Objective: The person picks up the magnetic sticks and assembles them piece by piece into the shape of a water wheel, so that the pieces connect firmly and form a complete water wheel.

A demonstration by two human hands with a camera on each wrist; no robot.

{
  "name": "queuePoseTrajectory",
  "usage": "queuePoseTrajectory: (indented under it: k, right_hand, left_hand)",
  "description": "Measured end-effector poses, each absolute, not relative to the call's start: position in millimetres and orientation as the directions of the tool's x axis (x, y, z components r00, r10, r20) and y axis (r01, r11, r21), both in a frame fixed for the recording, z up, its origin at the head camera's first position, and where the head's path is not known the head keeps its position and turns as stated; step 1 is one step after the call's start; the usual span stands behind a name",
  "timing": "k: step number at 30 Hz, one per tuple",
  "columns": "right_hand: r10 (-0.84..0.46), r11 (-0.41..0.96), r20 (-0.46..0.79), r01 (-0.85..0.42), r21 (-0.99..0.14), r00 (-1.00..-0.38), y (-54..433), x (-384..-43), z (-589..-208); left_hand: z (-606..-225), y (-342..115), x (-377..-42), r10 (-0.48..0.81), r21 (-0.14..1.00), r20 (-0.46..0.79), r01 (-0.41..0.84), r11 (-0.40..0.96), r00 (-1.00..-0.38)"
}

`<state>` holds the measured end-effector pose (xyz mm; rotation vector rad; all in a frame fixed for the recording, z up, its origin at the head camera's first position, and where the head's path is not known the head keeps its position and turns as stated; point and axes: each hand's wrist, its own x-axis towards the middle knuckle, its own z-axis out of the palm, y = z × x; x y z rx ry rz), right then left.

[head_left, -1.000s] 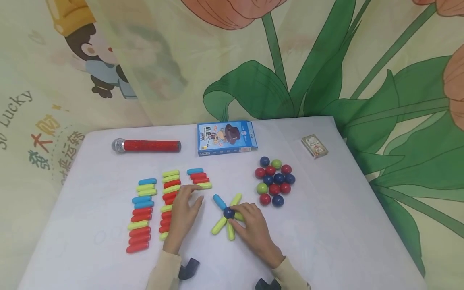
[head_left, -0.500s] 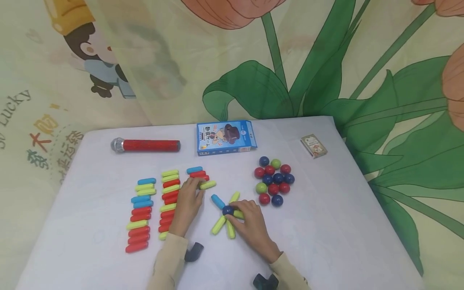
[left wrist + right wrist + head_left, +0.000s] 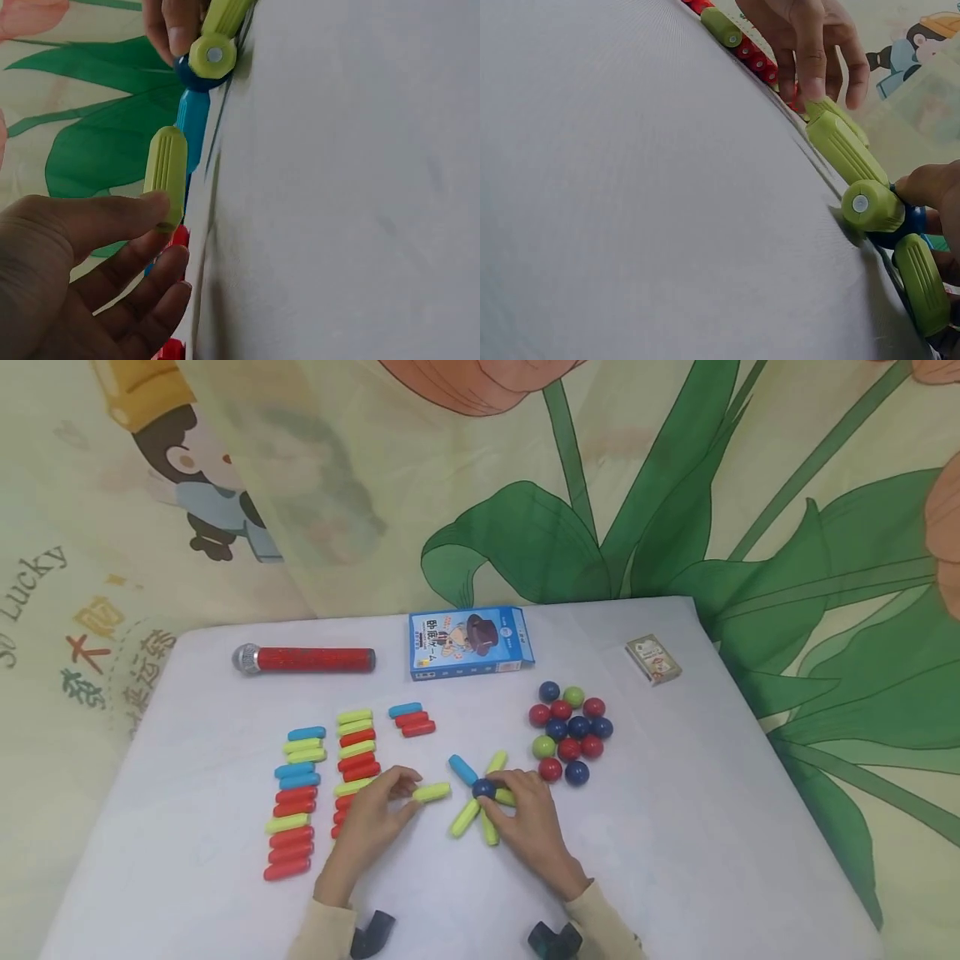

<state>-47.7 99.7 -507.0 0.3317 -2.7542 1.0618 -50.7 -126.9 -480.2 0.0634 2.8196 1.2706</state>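
Note:
My left hand (image 3: pixel 373 814) pinches one end of a yellow-green magnetic building rod (image 3: pixel 432 792) between thumb and fingers. In the left wrist view that rod (image 3: pixel 166 169) points toward the joined piece. A dark blue ball (image 3: pixel 483 788) is gripped by the thumb and fingers of my right hand (image 3: pixel 531 818). One light blue rod (image 3: pixel 462 769) and several yellow-green rods spread out from the ball like spokes. The right wrist view shows a silver disc in the end of one attached rod (image 3: pixel 868 205). A gap separates the held rod from the ball.
Red, blue and yellow-green rods (image 3: pixel 291 837) lie in three columns on the left. Red, blue and green balls (image 3: pixel 578 727) cluster on the right. Along the back lie a red microphone-like tube (image 3: pixel 315 660), a blue box (image 3: pixel 471 643) and a small card box (image 3: pixel 653 659).
My left hand took the yellow-green rod from the short column and brought it nearer to me, beside the ball. My right hand has kept its grip on the ball.

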Motion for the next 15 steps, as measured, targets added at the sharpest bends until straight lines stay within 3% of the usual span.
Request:
queuePoseTrajectory:
  k: [5,10,15]
  right_hand:
    - [-0.161,0.694,0.228,-0.275,-0.665,-0.96,101,-51,-506]
    - [-0.189,0.683,0.228,-0.295,-0.668,-0.955,101,-52,-508]
    - [-0.086,0.636,0.423,-0.376,-0.674,-0.902,114,-50,-504]
  left_hand:
    - [-483,-113,-46,0.153,0.731,-0.023,0.088,0.677,-0.988]
    - [-486,-107,-46,0.144,0.744,-0.021,0.081,0.663,-0.989]
    - [-487,-109,-43,0.114,0.779,-0.019,0.057,0.625,-0.993]
